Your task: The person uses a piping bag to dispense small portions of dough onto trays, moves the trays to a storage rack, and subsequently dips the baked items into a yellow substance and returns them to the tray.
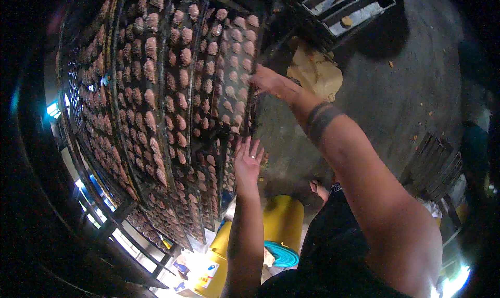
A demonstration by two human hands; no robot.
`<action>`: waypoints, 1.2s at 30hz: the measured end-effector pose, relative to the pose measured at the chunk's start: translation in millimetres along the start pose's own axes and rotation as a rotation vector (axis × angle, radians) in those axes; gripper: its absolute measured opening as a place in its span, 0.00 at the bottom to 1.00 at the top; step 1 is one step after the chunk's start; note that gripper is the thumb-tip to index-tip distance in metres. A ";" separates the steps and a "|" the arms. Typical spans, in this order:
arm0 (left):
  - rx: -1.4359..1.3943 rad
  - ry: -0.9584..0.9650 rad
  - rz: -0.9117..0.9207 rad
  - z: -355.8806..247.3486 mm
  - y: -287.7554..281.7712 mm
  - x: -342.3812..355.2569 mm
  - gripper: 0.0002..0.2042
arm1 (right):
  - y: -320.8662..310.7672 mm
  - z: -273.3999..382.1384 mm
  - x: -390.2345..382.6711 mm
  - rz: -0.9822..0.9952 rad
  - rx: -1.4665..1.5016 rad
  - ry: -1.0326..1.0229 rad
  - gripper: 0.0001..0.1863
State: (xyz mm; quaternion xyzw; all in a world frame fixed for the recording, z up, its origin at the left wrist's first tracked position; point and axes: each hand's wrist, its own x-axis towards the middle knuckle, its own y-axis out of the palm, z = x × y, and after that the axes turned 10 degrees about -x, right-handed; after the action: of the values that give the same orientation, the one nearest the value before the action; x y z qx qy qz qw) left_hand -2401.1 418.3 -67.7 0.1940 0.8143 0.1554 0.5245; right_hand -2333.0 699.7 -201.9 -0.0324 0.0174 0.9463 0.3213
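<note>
A tray of rough pinkish lumps (233, 77) stands at the right side of a tall stack of similar trays. My right hand (265, 79) grips its right edge, with some fingers hidden by the tray. Below the tray's near end is my left hand (247, 162), palm showing and fingers spread, a ring on one of them. Its fingertips come close to the tray corner; I cannot tell whether they touch. Rows of the same lumps (151, 71) fill the other dark trays to the left.
Crumpled brown paper (315, 71) lies on the dark floor beyond my right arm. A metal frame with slots (359, 9) stands at the far right. Below are a yellow container (284, 214) and a coiled teal hose-like thing (282, 254). Dark slatted pieces (432, 162) lie at right.
</note>
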 end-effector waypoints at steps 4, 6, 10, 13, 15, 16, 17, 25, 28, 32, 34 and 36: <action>0.259 0.019 -0.075 -1.9 1.3 -32.1 0.32 | 20.2 44.9 9.7 0.440 -0.377 0.138 0.26; 0.681 -0.094 -0.079 5.5 -7.6 -50.8 0.31 | 4.9 39.9 -12.1 0.547 -0.593 0.176 0.30; 1.218 -0.300 0.063 11.9 -68.7 -78.3 0.32 | -62.3 -2.1 -160.7 0.174 -0.568 0.513 0.31; 1.689 -0.410 0.159 -44.4 -168.3 -90.8 0.30 | -51.7 43.6 -344.0 -0.243 -0.474 0.886 0.25; 1.836 -0.279 0.363 -25.0 -93.9 -96.9 0.28 | -74.7 41.8 -528.4 -0.437 -0.512 1.116 0.23; 1.742 -0.244 0.534 -15.4 -76.8 -97.8 0.29 | -65.9 52.6 -621.7 -0.481 -0.501 1.233 0.22; 1.701 -0.261 0.485 -6.8 -47.9 -106.2 0.30 | -60.5 79.5 -688.6 -0.607 -0.476 1.297 0.22; 1.796 -0.299 0.727 132.6 78.8 -118.8 0.24 | 145.8 262.2 -1058.8 -2.099 -0.106 1.247 0.10; 1.743 -0.336 0.789 192.0 110.6 -228.1 0.24 | 326.4 216.0 -1080.3 -2.532 0.261 0.821 0.08; 1.680 -0.491 1.175 297.6 108.6 -284.6 0.21 | 545.8 93.1 -1042.5 -2.630 0.778 0.036 0.14; 1.683 -0.663 1.334 370.5 77.7 -350.2 0.20 | 679.7 59.8 -1017.3 -1.600 0.551 1.771 0.14; 1.823 -0.634 1.570 428.0 45.2 -424.2 0.20 | 752.3 39.0 -964.7 -1.745 0.799 1.680 0.08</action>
State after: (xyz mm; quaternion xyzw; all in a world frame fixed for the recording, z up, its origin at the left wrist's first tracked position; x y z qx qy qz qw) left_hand -1843.9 275.9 117.9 0.9505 0.1267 -0.2484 0.1374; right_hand -2029.8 -480.2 -84.1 -0.5206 0.4700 0.0398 0.7116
